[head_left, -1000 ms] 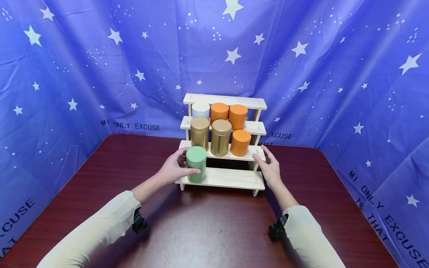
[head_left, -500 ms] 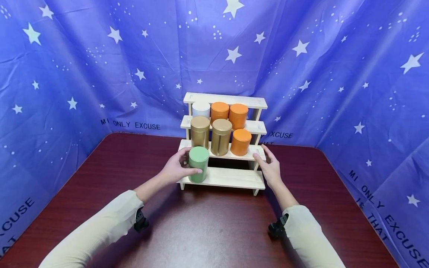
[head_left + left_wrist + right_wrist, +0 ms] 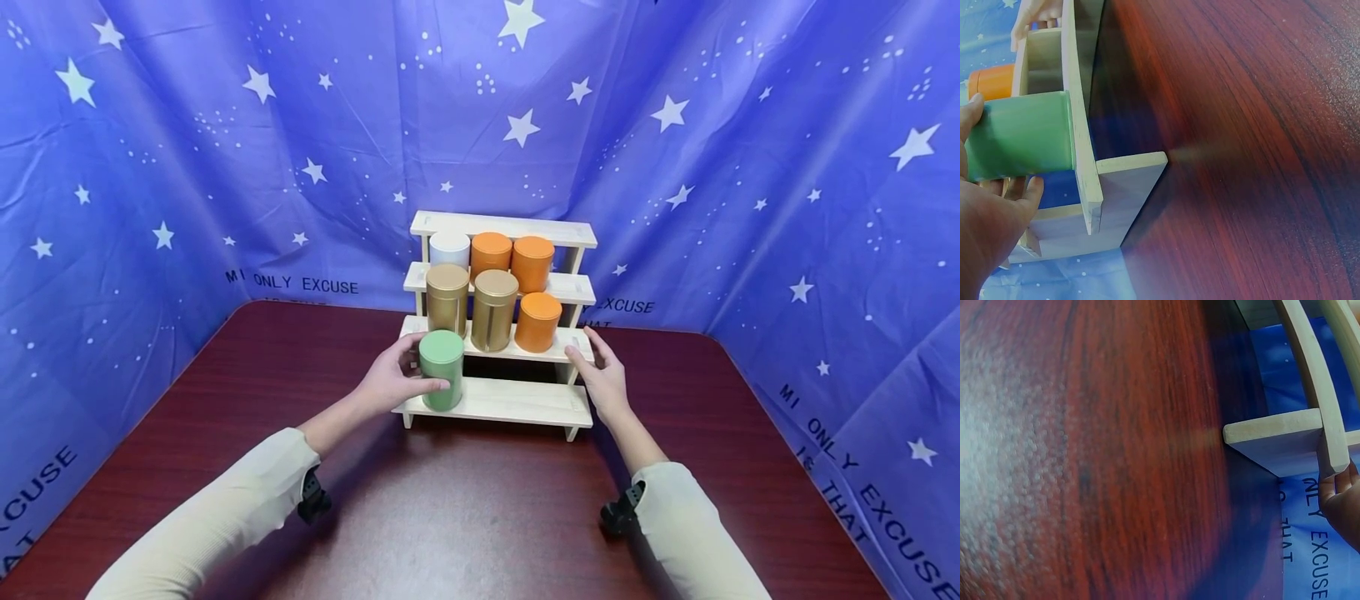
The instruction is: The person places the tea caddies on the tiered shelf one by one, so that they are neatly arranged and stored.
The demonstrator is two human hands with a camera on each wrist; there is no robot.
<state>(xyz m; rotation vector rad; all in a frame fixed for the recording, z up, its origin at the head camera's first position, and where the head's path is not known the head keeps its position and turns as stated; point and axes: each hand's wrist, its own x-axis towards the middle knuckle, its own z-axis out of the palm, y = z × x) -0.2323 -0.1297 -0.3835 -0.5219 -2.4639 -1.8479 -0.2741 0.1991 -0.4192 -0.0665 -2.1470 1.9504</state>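
My left hand point(image 3: 393, 372) grips a green lidded canister point(image 3: 442, 372), thumb across its front and fingers around its far left side. The canister stands upright at the left end of the lowest tier of a pale wooden step rack point(image 3: 525, 402). In the left wrist view, the base of the green canister point(image 3: 1022, 137) meets the shelf board point(image 3: 1085, 144). My right hand point(image 3: 606, 379) holds the rack's right end at the second tier, thumb on the board. The right wrist view catches only part of that hand point(image 3: 1344, 506), by the end of a board point(image 3: 1329, 434).
Two gold canisters point(image 3: 492, 312) and a short orange one point(image 3: 537, 323) stand on the second tier. Behind them on the third are a white canister point(image 3: 449, 247) and two orange ones point(image 3: 533, 262). Starry blue cloth point(image 3: 480, 108) hangs behind the dark red table point(image 3: 480, 517).
The green canister and my left hand shift slightly right, then a little back left, at the same end of the lowest tier. My right hand keeps its place on the rack.
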